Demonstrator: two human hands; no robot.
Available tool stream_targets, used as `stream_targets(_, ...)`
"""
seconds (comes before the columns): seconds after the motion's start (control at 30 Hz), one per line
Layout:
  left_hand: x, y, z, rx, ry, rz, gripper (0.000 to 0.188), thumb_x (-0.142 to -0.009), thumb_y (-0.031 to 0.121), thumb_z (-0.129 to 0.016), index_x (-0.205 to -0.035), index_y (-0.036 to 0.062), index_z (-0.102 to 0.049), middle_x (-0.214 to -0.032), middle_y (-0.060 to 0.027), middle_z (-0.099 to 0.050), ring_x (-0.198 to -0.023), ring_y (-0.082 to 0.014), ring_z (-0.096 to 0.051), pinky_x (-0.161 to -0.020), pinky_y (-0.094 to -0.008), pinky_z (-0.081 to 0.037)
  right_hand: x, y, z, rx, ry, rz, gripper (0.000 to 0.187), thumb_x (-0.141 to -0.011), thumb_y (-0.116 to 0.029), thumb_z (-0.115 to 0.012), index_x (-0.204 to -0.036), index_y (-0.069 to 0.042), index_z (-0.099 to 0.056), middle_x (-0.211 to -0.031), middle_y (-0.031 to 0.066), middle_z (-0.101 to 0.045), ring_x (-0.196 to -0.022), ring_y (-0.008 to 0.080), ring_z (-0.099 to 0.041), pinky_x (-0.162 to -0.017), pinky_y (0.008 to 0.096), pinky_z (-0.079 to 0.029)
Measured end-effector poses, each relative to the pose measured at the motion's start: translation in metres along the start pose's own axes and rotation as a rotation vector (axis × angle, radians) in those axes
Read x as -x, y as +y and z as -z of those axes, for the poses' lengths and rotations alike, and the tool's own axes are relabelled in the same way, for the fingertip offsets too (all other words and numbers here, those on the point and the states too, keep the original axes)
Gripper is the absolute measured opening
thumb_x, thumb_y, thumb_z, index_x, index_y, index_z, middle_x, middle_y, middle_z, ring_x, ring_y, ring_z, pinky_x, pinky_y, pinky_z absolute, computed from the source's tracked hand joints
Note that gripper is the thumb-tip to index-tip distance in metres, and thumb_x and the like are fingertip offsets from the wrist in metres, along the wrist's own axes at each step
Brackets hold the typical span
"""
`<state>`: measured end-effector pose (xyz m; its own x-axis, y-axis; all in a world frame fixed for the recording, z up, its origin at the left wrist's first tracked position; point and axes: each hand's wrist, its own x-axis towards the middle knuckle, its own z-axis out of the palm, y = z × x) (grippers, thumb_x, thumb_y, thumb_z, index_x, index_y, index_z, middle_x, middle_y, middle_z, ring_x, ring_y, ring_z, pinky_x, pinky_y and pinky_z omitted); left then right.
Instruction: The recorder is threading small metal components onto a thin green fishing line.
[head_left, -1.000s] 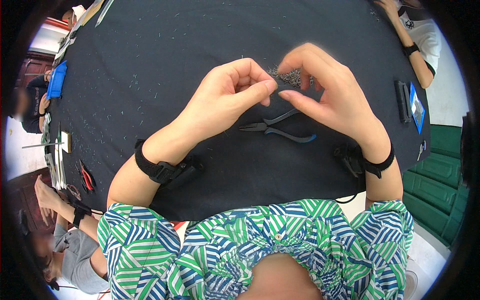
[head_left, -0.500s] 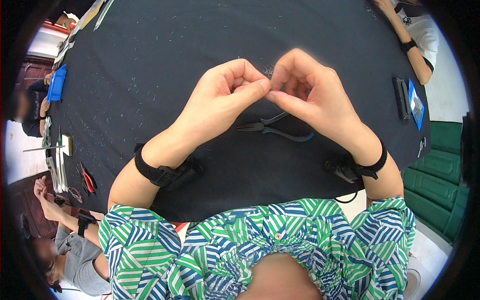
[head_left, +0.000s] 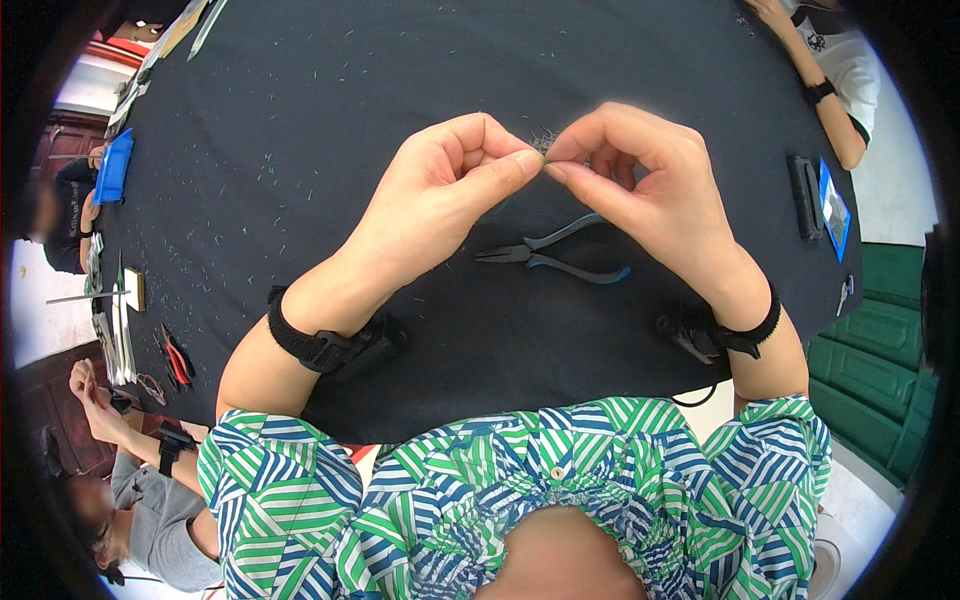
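So in the head view the person's bare left hand (head_left: pixel 440 190) and bare right hand (head_left: pixel 660 190) meet over the cloth, each with thumb and forefinger pinched together, tips touching; can't tell what's between them, too tiny. The tangled pile of thin silvery metal bits (head_left: pixel 544 140) peeks out just beyond, partly hidden. Grey pliers with blue-tipped handles (head_left: pixel 520 253) lie spread between the forearms. Roomiest bit is the black cloth (head_left: pixel 330 140) ahead-left, sprinkled with pale scraps; its near edge runs along the green-blue-white patterned top (head_left: pixel 600 450). Green panelled door (head_left: pixel 865 345) off right; pale lettering on a co-worker's dark shirt (head_left: pixel 68 215), left.
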<state>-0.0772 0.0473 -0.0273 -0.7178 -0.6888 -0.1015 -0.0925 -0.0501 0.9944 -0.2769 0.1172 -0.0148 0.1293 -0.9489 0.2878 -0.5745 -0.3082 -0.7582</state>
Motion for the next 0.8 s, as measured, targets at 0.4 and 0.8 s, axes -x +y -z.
stream_targets(0.4, -0.001, -0.0045, 0.0022, -0.007, -0.031, 0.026, 0.012, -0.095, 0.018, -0.062, -0.094, 0.0062, -0.062, -0.085, 0.0044, -0.061, -0.076, -0.0006, -0.052, -0.068, -0.017, -0.041, 0.0002, 0.0035, 0.002, 0.073, 0.003, 0.114, 0.008, -0.082, -0.008, -0.069, -0.087, -0.003, -0.066, -0.079, 0.0052, -0.062, -0.066, 0.013, -0.061, -0.057, 0.0242, -0.049)
stream_targets(0.8, 0.0031, -0.0017, 0.0006, -0.237, -0.055, -0.038, 0.013, -0.097, 0.019, -0.057, -0.096, 0.0057, -0.054, -0.078, 0.0075, -0.047, -0.065, 0.0, -0.037, -0.057, -0.017, -0.03, 0.0009, 0.0062, -0.0001, 0.035, -0.012, 0.139, 0.008, -0.081, -0.008, -0.069, -0.085, -0.004, -0.064, -0.077, 0.0063, -0.061, -0.065, 0.016, -0.062, -0.057, 0.0272, -0.048)
